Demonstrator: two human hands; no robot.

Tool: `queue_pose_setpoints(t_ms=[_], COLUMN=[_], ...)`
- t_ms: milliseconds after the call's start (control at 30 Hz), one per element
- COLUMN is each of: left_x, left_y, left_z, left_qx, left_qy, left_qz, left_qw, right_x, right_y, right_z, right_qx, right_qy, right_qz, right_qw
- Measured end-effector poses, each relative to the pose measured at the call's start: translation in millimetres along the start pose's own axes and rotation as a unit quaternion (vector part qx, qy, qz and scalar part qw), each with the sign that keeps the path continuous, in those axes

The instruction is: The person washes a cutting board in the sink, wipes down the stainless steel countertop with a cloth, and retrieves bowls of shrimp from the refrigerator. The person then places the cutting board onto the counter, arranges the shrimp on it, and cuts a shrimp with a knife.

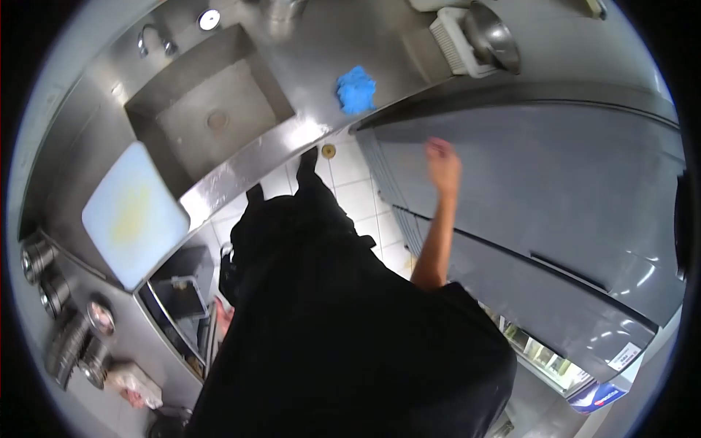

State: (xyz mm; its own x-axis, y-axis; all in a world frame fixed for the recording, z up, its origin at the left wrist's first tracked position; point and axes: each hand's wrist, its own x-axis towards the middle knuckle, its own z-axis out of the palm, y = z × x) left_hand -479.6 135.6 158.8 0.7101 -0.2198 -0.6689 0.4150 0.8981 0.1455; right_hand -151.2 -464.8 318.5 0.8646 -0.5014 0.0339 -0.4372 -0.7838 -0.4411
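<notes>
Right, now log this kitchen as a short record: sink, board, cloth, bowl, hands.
Sink: metal basin, no standing water or dishes seen
Board: white cutting board with a yellow stain, on the counter left of the basin
Cloth: crumpled blue cloth, on the counter right of the basin
Bowl: metal bowl, tilted against a white basket
Right hand: right hand over the grey metal doors, nothing visible in it
Left hand: left hand low by the undercounter, partly hidden; grip unclear
</notes>
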Motion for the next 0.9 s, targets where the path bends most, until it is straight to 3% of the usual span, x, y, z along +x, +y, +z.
queue_pose_setpoints(t_ms=[33,67,100,133,167,200,233,267,333,367,400,467,533,667,767,900], left_x=[-5,-11,-9,-4,1,-1,-2,-1,-2,-6,-10,-16,-27,-44,-43,-58], left_y=[7,14,23,26,29,29,27,21,4,-12,-29,-59,-89,-150,-180,-204], left_z=[10,28,93,53,16,25,49,27,70,68,65,50,23,30,1,-1], left_qx=[0.009,0.029,0.148,0.176,0.204,0.209,0.268,0.291,0.319,0.316,0.312,0.307,0.307,0.343,0.38,0.39], left_qy=[-0.023,-0.041,-0.058,-0.064,-0.072,-0.1,-0.098,-0.103,-0.102,-0.091,-0.087,-0.079,-0.063,0.001,-0.071,-0.081], left_qz=[-0.017,-0.037,-0.085,-0.101,-0.116,-0.107,-0.092,-0.093,-0.107,-0.101,-0.099,-0.109,-0.134,-0.111,-0.111,-0.104], left_qw=[1.0,0.998,0.984,0.977,0.969,0.967,0.954,0.947,0.936,0.939,0.941,0.942,0.94,0.933,0.916,0.911], right_x=[-21,-39,-50,-69,-88,-97,-100,-94,-92,-102,-109,-101,-102,-89,-83,-60], right_y=[34,71,109,155,203,232,267,329,366,314,296,335,318,324,342,368], right_z=[-29,-62,-109,-152,-195,-232,-260,-295,-335,-327,-330,-356,-357,-366,-380,-394], right_qx=[-0.006,-0.139,-0.223,-0.28,-0.334,-0.396,-0.336,-0.399,-0.292,-0.162,-0.115,-0.052,0.027,0.12,0.115,0.178], right_qy=[0.108,0.212,0.262,0.333,0.406,0.502,0.577,0.656,0.636,0.6,0.563,0.497,0.397,0.335,0.32,0.306], right_qz=[0.008,0.016,-0.019,-0.043,-0.057,-0.109,0.056,-0.025,0.176,0.254,0.294,0.256,0.233,0.201,0.178,0.146], right_qw=[0.994,0.967,0.939,0.899,0.849,0.761,0.742,0.641,0.693,0.741,0.764,0.828,0.887,0.913,0.924,0.924])
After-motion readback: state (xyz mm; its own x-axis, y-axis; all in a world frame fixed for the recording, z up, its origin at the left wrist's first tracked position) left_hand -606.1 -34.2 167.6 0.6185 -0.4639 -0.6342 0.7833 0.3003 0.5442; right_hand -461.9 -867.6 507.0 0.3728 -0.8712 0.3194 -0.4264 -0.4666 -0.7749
